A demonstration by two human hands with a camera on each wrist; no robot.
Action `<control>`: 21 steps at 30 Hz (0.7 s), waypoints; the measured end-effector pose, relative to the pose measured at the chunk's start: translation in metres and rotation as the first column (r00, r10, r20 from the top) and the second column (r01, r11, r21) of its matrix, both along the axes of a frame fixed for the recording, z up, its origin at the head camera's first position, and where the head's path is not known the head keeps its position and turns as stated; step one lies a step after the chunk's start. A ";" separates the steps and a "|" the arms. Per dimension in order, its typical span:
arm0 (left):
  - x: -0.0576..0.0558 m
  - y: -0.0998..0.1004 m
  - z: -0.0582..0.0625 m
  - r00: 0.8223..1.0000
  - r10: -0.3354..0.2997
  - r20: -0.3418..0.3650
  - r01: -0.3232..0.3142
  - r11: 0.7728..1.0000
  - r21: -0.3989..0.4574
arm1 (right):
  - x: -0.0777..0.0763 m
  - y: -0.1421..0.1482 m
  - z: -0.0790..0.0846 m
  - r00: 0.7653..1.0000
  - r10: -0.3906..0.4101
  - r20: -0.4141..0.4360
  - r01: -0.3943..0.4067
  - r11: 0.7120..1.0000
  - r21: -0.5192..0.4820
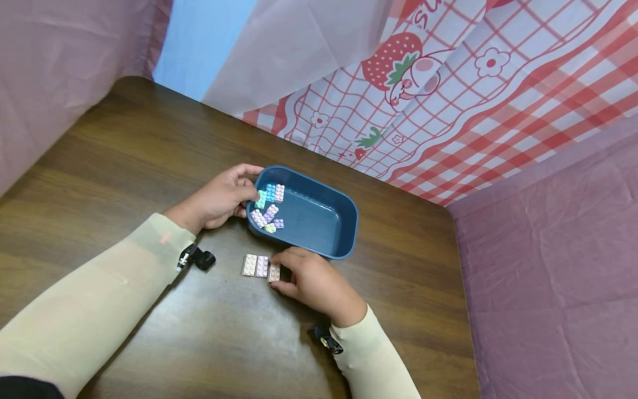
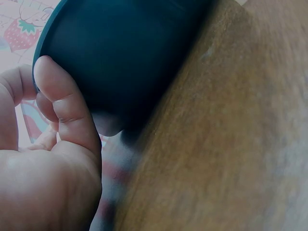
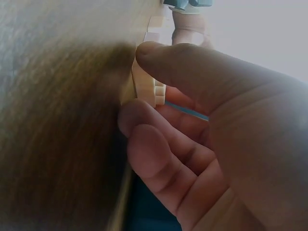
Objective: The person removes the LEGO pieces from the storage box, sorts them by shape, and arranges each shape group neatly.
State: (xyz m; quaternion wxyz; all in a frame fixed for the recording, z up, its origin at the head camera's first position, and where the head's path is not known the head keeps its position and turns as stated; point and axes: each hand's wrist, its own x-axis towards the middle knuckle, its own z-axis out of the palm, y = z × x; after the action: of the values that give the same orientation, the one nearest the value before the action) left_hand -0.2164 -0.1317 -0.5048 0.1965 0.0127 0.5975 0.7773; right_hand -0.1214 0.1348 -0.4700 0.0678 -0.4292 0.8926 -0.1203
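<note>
A dark blue plastic bin (image 1: 324, 213) stands on the table with several pastel toy bricks gathered at its left end. My left hand (image 1: 219, 197) holds that end by the rim, thumb beside a mint green brick (image 1: 261, 199). The left wrist view shows this hand (image 2: 57, 139) against the bin's outer wall (image 2: 120, 57). In front of the bin, a cream brick (image 1: 250, 265), a lilac brick (image 1: 262, 266) and a beige brick (image 1: 274, 272) form a row. My right hand (image 1: 319, 282) pinches the beige brick between thumb and fingers, close over the table in the right wrist view.
The brown wooden table (image 1: 199, 332) lies under everything. A strawberry-print checked cloth (image 1: 399, 111) hangs along its far edge, with pinkish curtains at the left and right (image 1: 543, 277).
</note>
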 end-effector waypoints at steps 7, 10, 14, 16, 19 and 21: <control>0.000 -0.001 0.001 1.000 0.002 0.000 -0.002 1.000 0.000 | 0.000 -0.001 0.000 1.000 -0.005 -0.008 0.005 1.000 0.007; 0.000 0.000 0.001 1.000 0.002 0.001 -0.002 1.000 0.003 | 0.001 -0.001 0.000 1.000 -0.006 -0.010 0.006 1.000 0.004; 0.001 0.000 0.001 1.000 0.003 0.000 -0.003 1.000 0.002 | 0.002 -0.002 0.000 1.000 -0.006 -0.015 0.006 1.000 -0.003; 0.000 0.000 0.001 1.000 0.004 -0.002 -0.004 1.000 0.000 | 0.002 -0.002 0.000 1.000 -0.008 -0.020 0.008 1.000 -0.005; 0.000 0.000 0.000 1.000 0.005 -0.002 -0.005 1.000 0.002 | 0.002 -0.002 0.000 1.000 -0.010 -0.023 0.010 1.000 -0.007; 0.000 0.000 0.000 1.000 0.005 -0.006 -0.004 1.000 0.001 | 0.002 -0.003 -0.001 1.000 -0.011 -0.025 0.011 1.000 -0.007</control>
State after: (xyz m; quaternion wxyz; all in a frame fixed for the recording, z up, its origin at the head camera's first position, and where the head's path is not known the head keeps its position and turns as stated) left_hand -0.2164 -0.1318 -0.5045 0.1930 0.0136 0.5978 0.7779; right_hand -0.1193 0.1320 -0.4708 0.0543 -0.4259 0.8953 -0.1184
